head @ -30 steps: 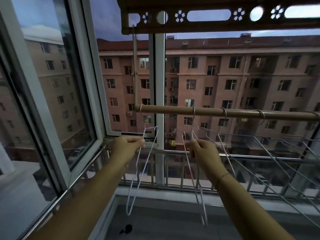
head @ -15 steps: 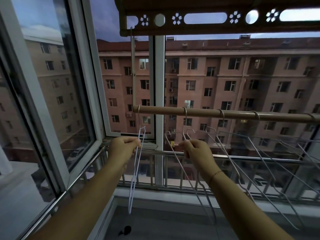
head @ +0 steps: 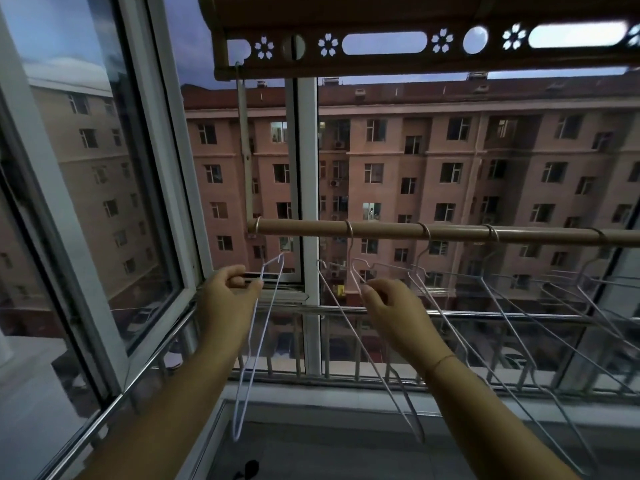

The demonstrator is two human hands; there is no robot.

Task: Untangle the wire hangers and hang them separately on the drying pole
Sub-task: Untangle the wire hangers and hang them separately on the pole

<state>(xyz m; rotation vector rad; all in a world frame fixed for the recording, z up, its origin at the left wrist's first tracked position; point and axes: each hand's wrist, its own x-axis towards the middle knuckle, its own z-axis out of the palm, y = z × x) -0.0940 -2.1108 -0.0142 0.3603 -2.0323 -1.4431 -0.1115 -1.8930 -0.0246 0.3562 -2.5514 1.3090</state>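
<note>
At the left end of the drying pole [head: 450,233], the first wire hanger [head: 243,393] has turned edge-on; the left hand [head: 227,299] keeps a pinch grip on its upper wire. Rightward, the right hand [head: 398,313] pinches the second hanger [head: 384,375], now swung clear; we judge them untangled.

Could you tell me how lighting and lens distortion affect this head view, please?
Head view: dim dusk light with no hard shadows; the sky through the cut-outs of the overhead rack is blown out; the wide lens bows the window frame at left; the thin wire hangers at right fade into the railing.
</note>
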